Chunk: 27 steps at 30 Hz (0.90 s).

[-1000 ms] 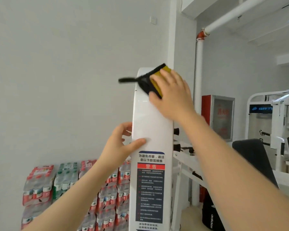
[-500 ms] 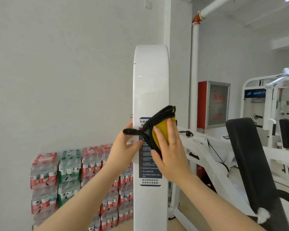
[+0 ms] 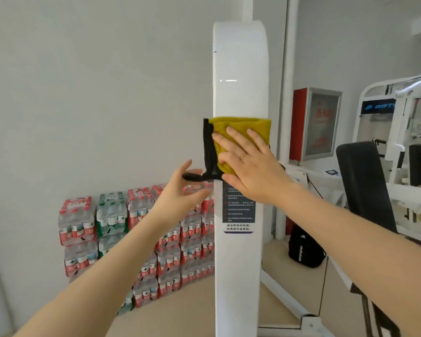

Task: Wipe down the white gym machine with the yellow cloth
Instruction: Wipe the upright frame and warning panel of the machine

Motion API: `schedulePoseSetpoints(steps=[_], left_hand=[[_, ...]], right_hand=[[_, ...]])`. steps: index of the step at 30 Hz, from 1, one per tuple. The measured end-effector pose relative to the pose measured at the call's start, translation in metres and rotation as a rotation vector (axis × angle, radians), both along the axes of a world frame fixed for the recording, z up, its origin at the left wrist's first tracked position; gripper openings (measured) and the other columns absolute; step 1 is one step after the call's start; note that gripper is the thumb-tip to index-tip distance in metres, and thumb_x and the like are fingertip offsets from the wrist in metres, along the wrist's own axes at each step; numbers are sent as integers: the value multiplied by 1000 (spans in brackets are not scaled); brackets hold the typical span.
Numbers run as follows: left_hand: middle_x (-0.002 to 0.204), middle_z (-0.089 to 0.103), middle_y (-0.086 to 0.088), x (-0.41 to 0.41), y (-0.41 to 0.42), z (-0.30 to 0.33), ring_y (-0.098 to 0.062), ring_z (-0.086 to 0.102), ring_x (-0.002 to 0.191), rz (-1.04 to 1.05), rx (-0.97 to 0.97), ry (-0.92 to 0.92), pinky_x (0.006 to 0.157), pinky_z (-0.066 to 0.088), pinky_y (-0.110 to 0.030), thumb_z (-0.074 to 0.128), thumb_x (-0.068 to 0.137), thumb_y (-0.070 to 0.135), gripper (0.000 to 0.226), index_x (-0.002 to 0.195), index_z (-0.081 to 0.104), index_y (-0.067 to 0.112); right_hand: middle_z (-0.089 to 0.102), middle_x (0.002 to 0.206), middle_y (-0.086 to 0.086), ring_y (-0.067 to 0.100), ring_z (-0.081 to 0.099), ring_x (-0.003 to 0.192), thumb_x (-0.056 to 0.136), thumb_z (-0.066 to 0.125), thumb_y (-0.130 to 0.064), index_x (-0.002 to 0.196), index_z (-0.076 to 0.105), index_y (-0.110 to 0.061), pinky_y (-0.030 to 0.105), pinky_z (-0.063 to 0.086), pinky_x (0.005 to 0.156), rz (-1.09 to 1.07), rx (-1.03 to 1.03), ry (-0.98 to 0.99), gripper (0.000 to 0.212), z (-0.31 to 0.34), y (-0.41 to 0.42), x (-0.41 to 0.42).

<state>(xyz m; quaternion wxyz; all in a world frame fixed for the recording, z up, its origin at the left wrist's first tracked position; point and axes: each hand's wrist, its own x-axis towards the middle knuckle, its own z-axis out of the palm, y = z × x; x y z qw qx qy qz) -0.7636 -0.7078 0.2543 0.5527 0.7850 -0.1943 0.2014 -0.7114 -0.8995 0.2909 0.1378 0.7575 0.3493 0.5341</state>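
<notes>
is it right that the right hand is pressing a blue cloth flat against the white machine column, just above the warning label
Not quite: the cloth is yellow with a black edge, not blue. The head view shows the right hand pressing it flat, fingers straight, against the white machine column, just above the warning label.

2 hands, 1 cloth, 1 white column, bottle packs by the wall.

Counts: 1 left hand [image 3: 180, 190], 1 right hand [image 3: 250, 164] w/ 1 ring [image 3: 242, 156]; 1 yellow cloth [image 3: 241, 127] w/ 1 black strap [image 3: 208, 152]; 1 white gym machine column [image 3: 240, 69] w/ 1 warning label [image 3: 238, 215]; 1 red cabinet [image 3: 315, 122]; 1 black bag [image 3: 305, 249]; 1 black pad [image 3: 362, 181]. Water bottle packs [image 3: 122, 224]: approx a dozen-plus, stacked, exact no. can't tell.
</notes>
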Motion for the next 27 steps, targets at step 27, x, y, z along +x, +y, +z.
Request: schedulePoseSetpoints(steps=[27], left_hand=[[147, 35, 10, 57, 13, 47, 3, 29, 133, -419, 112, -146, 114, 22, -26, 30, 82, 9, 65, 145, 28, 25]], right_hand=[[23, 150, 1, 24, 13, 142, 97, 24, -32, 143, 27, -24, 41, 4, 116, -138, -30, -60, 46, -48, 7, -1]])
